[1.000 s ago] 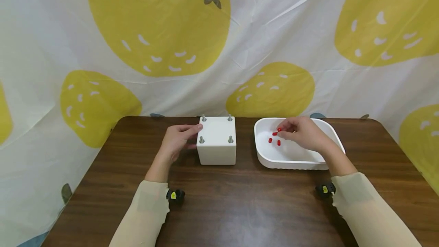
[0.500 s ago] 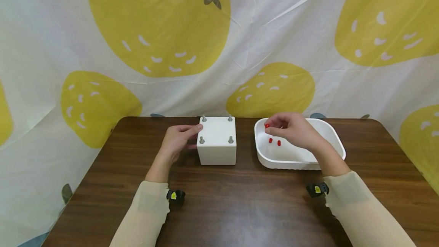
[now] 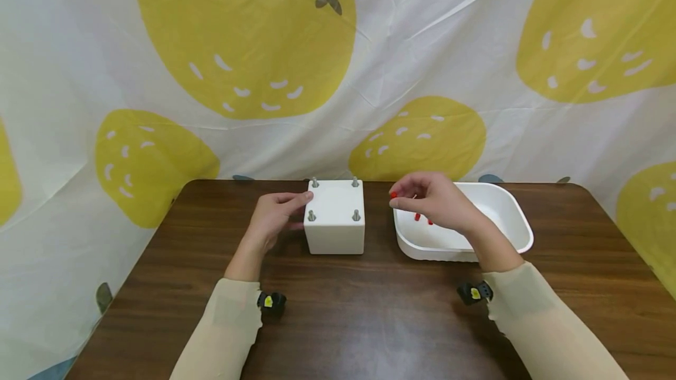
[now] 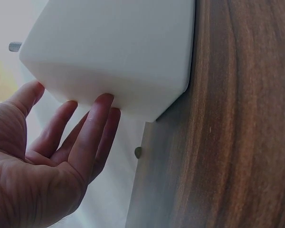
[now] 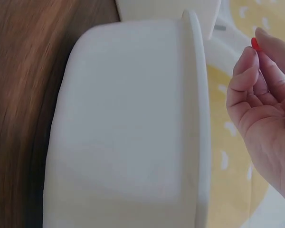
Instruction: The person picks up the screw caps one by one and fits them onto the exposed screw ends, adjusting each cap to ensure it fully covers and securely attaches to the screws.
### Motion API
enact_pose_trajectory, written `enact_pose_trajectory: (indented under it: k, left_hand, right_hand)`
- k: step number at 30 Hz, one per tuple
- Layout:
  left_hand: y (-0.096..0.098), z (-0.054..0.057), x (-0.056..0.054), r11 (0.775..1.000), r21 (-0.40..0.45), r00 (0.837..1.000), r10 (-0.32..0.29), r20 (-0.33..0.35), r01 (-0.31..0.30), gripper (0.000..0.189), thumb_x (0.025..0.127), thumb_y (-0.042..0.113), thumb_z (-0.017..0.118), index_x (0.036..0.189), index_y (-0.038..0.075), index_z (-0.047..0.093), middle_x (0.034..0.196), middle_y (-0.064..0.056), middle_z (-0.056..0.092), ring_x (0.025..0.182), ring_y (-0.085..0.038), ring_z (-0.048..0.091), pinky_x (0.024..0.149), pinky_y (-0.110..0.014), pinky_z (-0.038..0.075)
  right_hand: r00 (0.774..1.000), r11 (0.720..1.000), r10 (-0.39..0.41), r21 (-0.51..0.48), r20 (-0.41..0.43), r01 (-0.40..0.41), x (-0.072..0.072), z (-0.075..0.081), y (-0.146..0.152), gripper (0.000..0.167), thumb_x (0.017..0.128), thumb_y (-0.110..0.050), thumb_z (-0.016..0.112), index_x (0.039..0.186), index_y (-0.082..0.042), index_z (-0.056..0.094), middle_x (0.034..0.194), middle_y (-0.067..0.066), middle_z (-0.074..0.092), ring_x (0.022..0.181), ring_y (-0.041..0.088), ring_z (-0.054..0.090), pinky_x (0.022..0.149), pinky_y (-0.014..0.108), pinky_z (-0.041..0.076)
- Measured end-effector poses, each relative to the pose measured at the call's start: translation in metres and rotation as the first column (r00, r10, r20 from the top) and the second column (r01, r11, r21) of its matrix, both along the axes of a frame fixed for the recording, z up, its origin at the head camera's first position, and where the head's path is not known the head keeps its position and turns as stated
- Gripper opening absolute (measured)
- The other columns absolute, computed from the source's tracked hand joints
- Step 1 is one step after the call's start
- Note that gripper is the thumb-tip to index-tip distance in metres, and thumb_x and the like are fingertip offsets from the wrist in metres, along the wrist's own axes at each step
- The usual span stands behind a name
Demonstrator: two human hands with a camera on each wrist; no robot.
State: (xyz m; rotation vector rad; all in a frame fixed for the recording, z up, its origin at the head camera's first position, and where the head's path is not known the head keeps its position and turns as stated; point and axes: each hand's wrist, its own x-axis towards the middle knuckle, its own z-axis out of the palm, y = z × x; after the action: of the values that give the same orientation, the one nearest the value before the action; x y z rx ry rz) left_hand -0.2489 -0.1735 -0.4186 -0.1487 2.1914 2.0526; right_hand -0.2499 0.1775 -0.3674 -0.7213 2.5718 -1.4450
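- Left hand (image 3: 271,214): at the left side of the block (image 3: 335,207); the thumb lies at the top edge, and the fingertips touch the side face below it; the fingers are spread and only slightly bent, a wide, light touch with nothing wrapped in them.
- Block: white, set on the table (image 3: 338,315) near its back edge, left of the tray (image 3: 493,213); its flat top faces up, with four metal studs (image 3: 311,216) upright, one near each corner; the tops of all four are bare.
- Right hand (image 3: 435,199): above the left end of the tray; thumb and forefinger pinch a small red piece (image 3: 394,195) in a narrow grip; the other fingers curl in behind.
- Held piece: at the fingertips, seen against the tray's left rim in the head view and clear of the rim in the right wrist view; it is well apart from the studs.
- Tray: white, rounded at the corners, on the table just right of the block; two more red pieces (image 3: 418,216) lie in its left part, one of them partly hidden by the hand.
- Behind: a white cloth (image 3: 417,34) with large yellow fruit shapes; pale sleeves (image 3: 222,327) cover both forearms, and a small black device (image 3: 273,302) sits at each wrist.
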Motion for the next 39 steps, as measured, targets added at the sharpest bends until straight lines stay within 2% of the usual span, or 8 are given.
enact_pose_trajectory:
  k: [3,6,10,15,20,25,32,39]
  left_hand:
    - [0.0,0.0,0.0,1.0,0.001,1.0,0.003,0.003,-0.003,0.052,0.095,0.034,0.083,0.128,-0.005,0.073,0.128,-0.021,0.071,0.111,-0.032,0.071,0.083,-0.042,0.066]
    - [0.0,-0.001,-0.001,1.0,0.001,1.0,0.006,0.005,-0.006,0.052,0.095,0.034,0.084,0.127,-0.005,0.073,0.128,-0.021,0.071,0.111,-0.032,0.071,0.082,-0.042,0.066]
    - [0.0,-0.001,-0.001,1.0,-0.004,1.0,0.007,0.007,-0.007,0.053,0.095,0.035,0.084,0.128,-0.005,0.073,0.128,-0.02,0.071,0.111,-0.031,0.071,0.082,-0.041,0.066]
    - [0.001,-0.001,-0.002,1.0,-0.015,1.0,0.009,0.013,-0.009,0.054,0.094,0.036,0.084,0.128,-0.004,0.073,0.129,-0.02,0.071,0.11,-0.03,0.071,0.082,-0.04,0.066]
    - [0.001,-0.001,-0.002,1.0,-0.015,1.0,0.01,0.011,-0.01,0.054,0.094,0.036,0.084,0.129,-0.004,0.073,0.129,-0.02,0.07,0.109,-0.029,0.072,0.081,-0.039,0.066]
    - [0.001,-0.001,-0.002,1.0,-0.014,1.0,0.008,0.009,-0.008,0.054,0.095,0.036,0.084,0.129,-0.004,0.072,0.129,-0.02,0.07,0.108,-0.029,0.072,0.081,-0.039,0.066]
    - [0.001,-0.001,-0.002,1.0,-0.014,1.0,0.011,0.011,-0.011,0.053,0.095,0.036,0.084,0.128,-0.004,0.073,0.13,-0.019,0.07,0.11,-0.029,0.072,0.083,-0.041,0.066]
    - [0.0,-0.002,-0.002,1.0,-0.015,1.0,0.013,0.01,-0.013,0.053,0.094,0.036,0.084,0.128,-0.005,0.073,0.128,-0.02,0.071,0.108,-0.028,0.072,0.082,-0.041,0.066]
  right_hand:
    - [1.0,1.0,0.018,-0.008,-0.011,-0.018,0.0,-0.001,-0.008,0.016,0.094,-0.023,0.085,0.105,-0.015,0.077,0.092,0.005,0.074,0.071,0.03,0.066,0.047,0.032,0.051]
    - [0.998,0.999,0.047,-0.022,-0.032,-0.048,-0.001,-0.002,-0.017,0.016,0.093,-0.02,0.085,0.104,-0.013,0.078,0.092,0.005,0.074,0.082,0.029,0.069,0.059,0.031,0.056]
    - [0.995,0.996,0.081,-0.027,-0.057,-0.083,-0.001,-0.002,-0.027,0.016,0.093,-0.018,0.085,0.105,-0.01,0.079,0.093,0.003,0.075,0.083,0.024,0.069,0.07,0.029,0.058]
    - [0.992,0.991,0.117,-0.057,-0.042,-0.119,0.001,-0.002,-0.038,0.015,0.094,-0.016,0.085,0.106,-0.01,0.08,0.094,0.003,0.076,0.084,0.023,0.07,0.072,0.03,0.059]
    - [0.989,0.984,0.147,-0.106,-0.002,-0.147,0.003,-0.002,-0.046,0.015,0.093,-0.012,0.084,0.107,-0.009,0.08,0.097,0.007,0.078,0.087,0.03,0.073,0.075,0.03,0.06]
    - [0.987,0.983,0.158,-0.098,-0.003,-0.157,0.004,-0.003,-0.053,0.017,0.093,-0.013,0.085,0.108,-0.007,0.08,0.098,0.004,0.078,0.088,0.031,0.072,0.075,0.029,0.06]
    - [0.986,0.983,0.167,-0.08,-0.023,-0.168,0.004,-0.003,-0.058,0.018,0.093,-0.015,0.085,0.109,-0.006,0.08,0.098,0.003,0.078,0.087,0.023,0.071,0.073,0.027,0.058]
    - [0.987,0.986,0.158,-0.057,-0.024,-0.159,0.005,-0.004,-0.061,0.016,0.092,-0.014,0.086,0.106,-0.008,0.081,0.096,0.001,0.077,0.086,0.021,0.07,0.072,0.026,0.056]
